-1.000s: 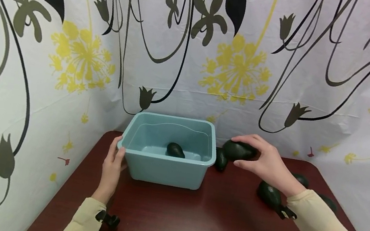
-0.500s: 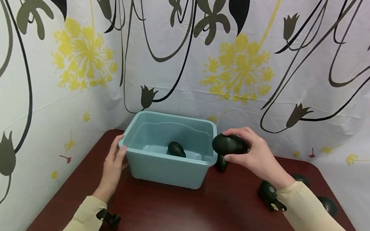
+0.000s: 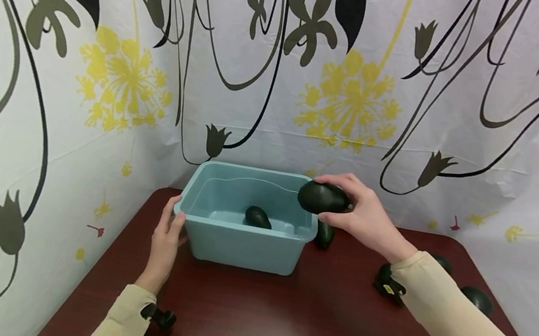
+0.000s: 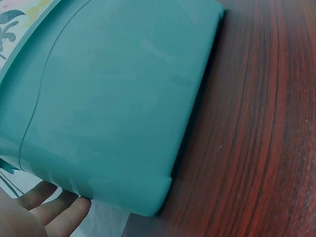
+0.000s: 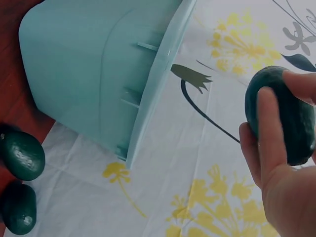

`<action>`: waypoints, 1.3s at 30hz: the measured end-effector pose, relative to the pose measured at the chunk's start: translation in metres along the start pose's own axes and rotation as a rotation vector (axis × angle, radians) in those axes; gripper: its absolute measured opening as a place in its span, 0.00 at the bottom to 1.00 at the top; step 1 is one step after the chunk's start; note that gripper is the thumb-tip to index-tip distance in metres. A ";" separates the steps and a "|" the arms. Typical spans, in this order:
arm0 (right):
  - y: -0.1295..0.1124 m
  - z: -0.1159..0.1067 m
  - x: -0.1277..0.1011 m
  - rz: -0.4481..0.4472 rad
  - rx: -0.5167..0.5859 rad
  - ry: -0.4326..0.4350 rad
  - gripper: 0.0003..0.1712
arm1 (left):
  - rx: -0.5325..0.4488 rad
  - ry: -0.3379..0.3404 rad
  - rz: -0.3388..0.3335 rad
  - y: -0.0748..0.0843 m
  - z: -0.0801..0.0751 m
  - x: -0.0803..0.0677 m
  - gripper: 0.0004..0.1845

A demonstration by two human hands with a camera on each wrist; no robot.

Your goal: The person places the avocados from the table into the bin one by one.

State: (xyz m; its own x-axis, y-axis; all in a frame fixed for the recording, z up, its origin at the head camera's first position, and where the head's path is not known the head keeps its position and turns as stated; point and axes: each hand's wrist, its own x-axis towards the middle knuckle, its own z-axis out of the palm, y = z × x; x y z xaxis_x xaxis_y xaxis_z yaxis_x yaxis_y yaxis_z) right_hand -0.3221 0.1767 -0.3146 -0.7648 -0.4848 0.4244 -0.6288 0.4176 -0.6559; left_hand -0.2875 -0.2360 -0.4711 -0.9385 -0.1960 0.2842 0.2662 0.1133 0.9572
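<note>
My right hand grips a dark green avocado between thumb and fingers. In the head view it overlaps the right rim of a light blue plastic bin, raised above the table. The right wrist view shows this avocado with fingers wrapped along it, beside the bin's outer wall. My left hand holds the bin at its left front corner, fingertips against the side below the rim. Another avocado lies on the bin's floor.
One avocado lies right of the bin on the dark red table. Several more, including one avocado, sit farther right, partly hidden by my right sleeve. Patterned cloth hangs close behind the table.
My right hand has carried the avocado left and slightly up, from above the avocado beside the bin to the bin's right rim. The left hand stays on the bin.
</note>
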 end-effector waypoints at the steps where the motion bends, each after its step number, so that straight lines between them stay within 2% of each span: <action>1: -0.002 0.000 0.001 -0.010 -0.001 0.009 0.37 | 0.001 -0.003 0.003 0.003 0.000 -0.001 0.28; 5: -0.006 0.003 0.007 -0.030 -0.003 0.047 0.38 | 0.008 -0.006 0.006 0.010 0.001 -0.004 0.28; 10: -0.011 0.004 0.017 -0.012 0.009 0.073 0.38 | 0.003 -0.005 0.004 0.010 0.002 -0.005 0.27; 17: -0.046 0.003 0.021 -0.002 -0.001 0.084 0.37 | 0.009 -0.009 0.000 0.012 0.002 -0.004 0.28; 21: -0.035 0.003 0.030 -0.018 -0.016 0.092 0.38 | 0.010 -0.012 -0.001 0.013 0.001 -0.004 0.29; 25: -0.016 0.003 0.040 -0.046 -0.029 0.098 0.38 | 0.003 -0.006 -0.014 0.005 0.000 0.001 0.27; 31: -0.013 0.003 0.048 -0.074 -0.050 0.100 0.38 | 0.003 0.012 -0.009 -0.012 0.000 0.008 0.25; 39: -0.011 0.013 0.055 -0.093 -0.053 0.070 0.37 | 0.009 -0.002 0.017 -0.013 -0.006 0.008 0.25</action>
State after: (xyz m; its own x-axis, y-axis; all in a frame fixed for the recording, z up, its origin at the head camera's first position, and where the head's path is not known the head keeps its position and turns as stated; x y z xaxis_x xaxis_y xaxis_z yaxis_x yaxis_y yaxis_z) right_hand -0.3558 0.1355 -0.2920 -0.7094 -0.4696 0.5255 -0.7027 0.4140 -0.5787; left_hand -0.2969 -0.2453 -0.4812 -0.9343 -0.1922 0.3002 0.2800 0.1251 0.9518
